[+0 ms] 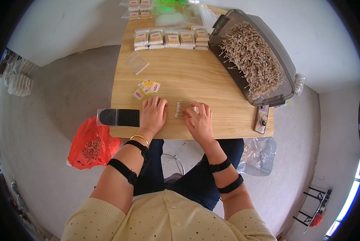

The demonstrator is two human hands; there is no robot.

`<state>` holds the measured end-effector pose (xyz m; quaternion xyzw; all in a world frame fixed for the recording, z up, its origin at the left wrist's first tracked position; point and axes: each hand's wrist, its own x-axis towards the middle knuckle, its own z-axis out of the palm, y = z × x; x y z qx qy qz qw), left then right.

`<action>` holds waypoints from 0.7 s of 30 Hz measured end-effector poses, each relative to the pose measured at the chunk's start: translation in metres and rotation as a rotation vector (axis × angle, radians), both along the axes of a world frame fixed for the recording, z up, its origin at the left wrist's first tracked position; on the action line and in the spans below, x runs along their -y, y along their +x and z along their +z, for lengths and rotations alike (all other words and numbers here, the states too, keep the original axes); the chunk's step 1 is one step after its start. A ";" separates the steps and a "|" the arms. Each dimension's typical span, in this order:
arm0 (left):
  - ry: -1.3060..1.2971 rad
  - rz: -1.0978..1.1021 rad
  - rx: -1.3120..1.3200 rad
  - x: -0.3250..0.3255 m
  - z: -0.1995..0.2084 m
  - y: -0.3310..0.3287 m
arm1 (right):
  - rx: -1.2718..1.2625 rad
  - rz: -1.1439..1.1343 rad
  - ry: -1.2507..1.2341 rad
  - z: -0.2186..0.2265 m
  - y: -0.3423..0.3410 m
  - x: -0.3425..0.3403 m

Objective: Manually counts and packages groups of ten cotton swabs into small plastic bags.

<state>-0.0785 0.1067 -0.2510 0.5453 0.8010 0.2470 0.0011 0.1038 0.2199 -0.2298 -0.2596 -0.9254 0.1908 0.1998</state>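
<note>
A small row of cotton swabs lies side by side on the wooden table in front of me. My right hand touches the row's right end, thumb and fingers curved and apart. Left of the swabs, my left hand lies palm down on the tabletop, fingers stretched out, holding nothing visible. Beside it is a flat black pad with clear plastic over its left end. Several yellow and white printed cards lie loosely just beyond the left hand.
A grey bin heaped with cotton swabs stands at the far right. Packed swab bags line the back, with a clear bag nearer. A phone lies at the right edge. A red bag hangs below left.
</note>
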 end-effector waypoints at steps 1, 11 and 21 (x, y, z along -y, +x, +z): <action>0.000 0.000 0.000 0.000 0.000 0.000 | -0.001 0.001 -0.008 0.000 0.000 0.000; 0.026 0.000 -0.017 0.000 -0.002 0.000 | -0.063 -0.019 -0.005 0.000 -0.009 -0.006; 0.000 -0.007 -0.002 0.002 -0.002 0.000 | 0.127 0.005 -0.001 0.004 -0.031 -0.031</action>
